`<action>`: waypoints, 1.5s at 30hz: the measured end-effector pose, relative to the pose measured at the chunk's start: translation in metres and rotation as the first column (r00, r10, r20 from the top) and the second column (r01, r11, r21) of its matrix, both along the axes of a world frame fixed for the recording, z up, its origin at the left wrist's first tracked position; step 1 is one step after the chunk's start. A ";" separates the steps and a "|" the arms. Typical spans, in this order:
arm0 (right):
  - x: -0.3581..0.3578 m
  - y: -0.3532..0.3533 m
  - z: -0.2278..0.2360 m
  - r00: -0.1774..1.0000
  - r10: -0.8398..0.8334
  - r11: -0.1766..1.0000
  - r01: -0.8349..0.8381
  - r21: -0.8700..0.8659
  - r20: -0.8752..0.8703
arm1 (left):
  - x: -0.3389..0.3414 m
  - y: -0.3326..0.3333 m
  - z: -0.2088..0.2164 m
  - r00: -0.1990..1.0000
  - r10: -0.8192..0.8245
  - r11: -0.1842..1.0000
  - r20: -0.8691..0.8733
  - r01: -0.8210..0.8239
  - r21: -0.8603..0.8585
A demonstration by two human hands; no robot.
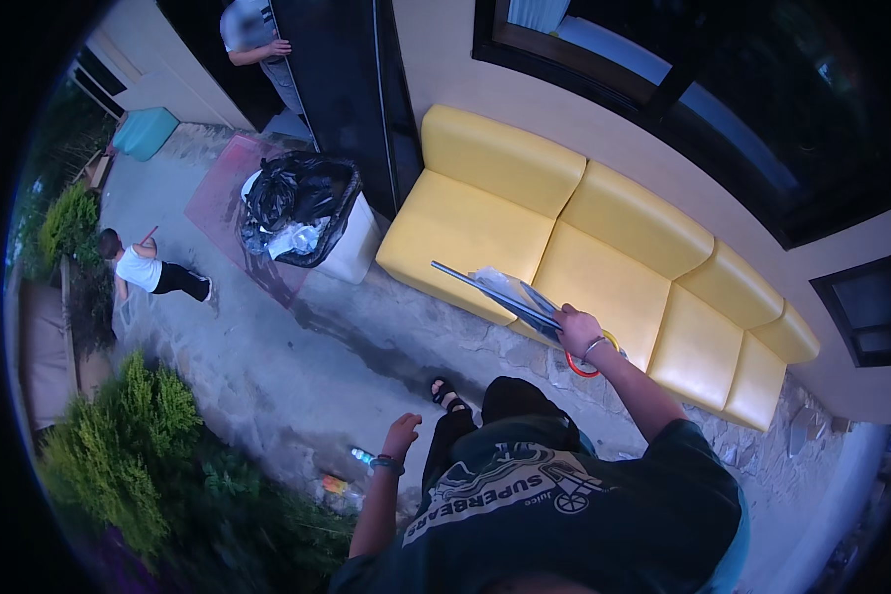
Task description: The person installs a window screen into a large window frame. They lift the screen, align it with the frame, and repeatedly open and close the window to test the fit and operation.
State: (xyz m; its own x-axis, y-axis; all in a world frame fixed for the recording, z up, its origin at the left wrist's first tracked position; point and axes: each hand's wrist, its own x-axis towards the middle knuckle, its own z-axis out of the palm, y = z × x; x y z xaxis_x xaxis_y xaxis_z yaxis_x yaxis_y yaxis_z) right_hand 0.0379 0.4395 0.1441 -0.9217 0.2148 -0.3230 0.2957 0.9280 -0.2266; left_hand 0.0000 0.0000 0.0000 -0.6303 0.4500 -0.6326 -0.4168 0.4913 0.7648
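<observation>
My right hand (577, 329) is closed round a thin grey-blue rod (465, 280) and crumpled clear plastic packaging (510, 287). The rod points forward and left, in front of the yellow sofa. A red and yellow ring (582, 372) shows beneath that wrist; whether it joins the rod I cannot tell. My left hand (400, 437) hangs low at my side, its fingers loosely curled and nothing visible in them. On the ground beyond it lie a teal and white bottle (362, 455) and an orange-yellow packet (336, 485).
A long yellow sofa (604, 267) lines the wall on the right. Ahead stands a white bin (351, 243) topped with black bags. A small child (141, 267) bends by the left-hand plants (119, 436). Another person (257, 45) stands at the dark door (342, 99). A turquoise box (146, 133) sits farther off.
</observation>
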 end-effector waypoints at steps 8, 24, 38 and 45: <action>-0.109 0.034 -0.087 0.996 -0.021 0.985 0.006 -0.170 -0.087 | -0.055 -0.130 -0.069 0.908 -0.226 0.930 -0.353 0.093 -0.356; -0.363 0.129 -0.300 0.993 0.081 0.970 -0.060 -0.234 0.083 | -0.016 -0.109 0.039 0.818 -0.512 0.643 0.263 0.568 -0.514; -0.378 0.151 -0.345 0.989 -0.146 0.977 0.139 0.162 0.035 | -0.113 -0.086 0.008 0.954 0.036 0.845 0.298 0.130 -0.519; -0.359 0.137 -0.342 0.959 -0.264 0.895 0.284 0.343 -0.105 | -0.150 -0.041 0.041 0.824 0.419 0.798 0.381 -0.135 -0.587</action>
